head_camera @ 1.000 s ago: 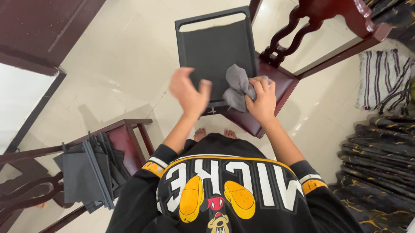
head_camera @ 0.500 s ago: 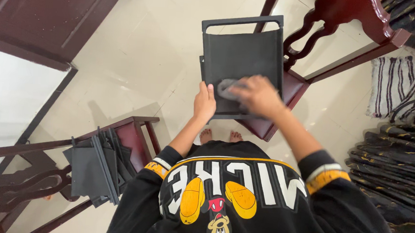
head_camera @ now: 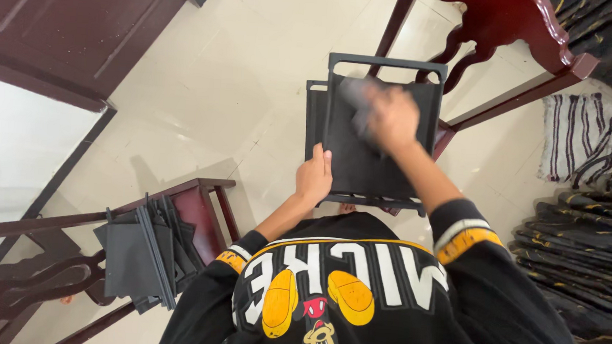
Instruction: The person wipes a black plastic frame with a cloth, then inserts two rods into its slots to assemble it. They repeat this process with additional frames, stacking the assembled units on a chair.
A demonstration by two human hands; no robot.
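Item: one flat, dark grey rectangular panel (head_camera: 374,162) with a raised frame edge, resting tilted on the seat of a dark red wooden chair (head_camera: 512,36) ahead of the person; a second, similar panel edge shows just behind its left side. Left hand (head_camera: 314,178): at the panel's lower left edge, fingers wrapped over the rim, grip clamped on the panel and steadying it. Right hand (head_camera: 393,117): laid on the panel's upper face, blurred in the picture, pressing a crumpled grey cloth (head_camera: 355,97) against the surface; the grip is closed on the cloth, which shows mainly to the left of the fingers. Both forearms extend from a black shirt (head_camera: 354,302) with white lettering, yellow sleeve bands and a cartoon figure print. To the lower left, well apart from the hands: a second dark red chair (head_camera: 190,207) carrying a stack of like dark grey panels (head_camera: 142,254), standing on edge and leaning together. Floor (head_camera: 204,95): pale glossy tile. Upper left: a dark brown wooden door or cabinet front (head_camera: 67,23). Right side: a striped black-and-white mat (head_camera: 581,136) and, below it, dark fabric with yellow markings (head_camera: 578,238).
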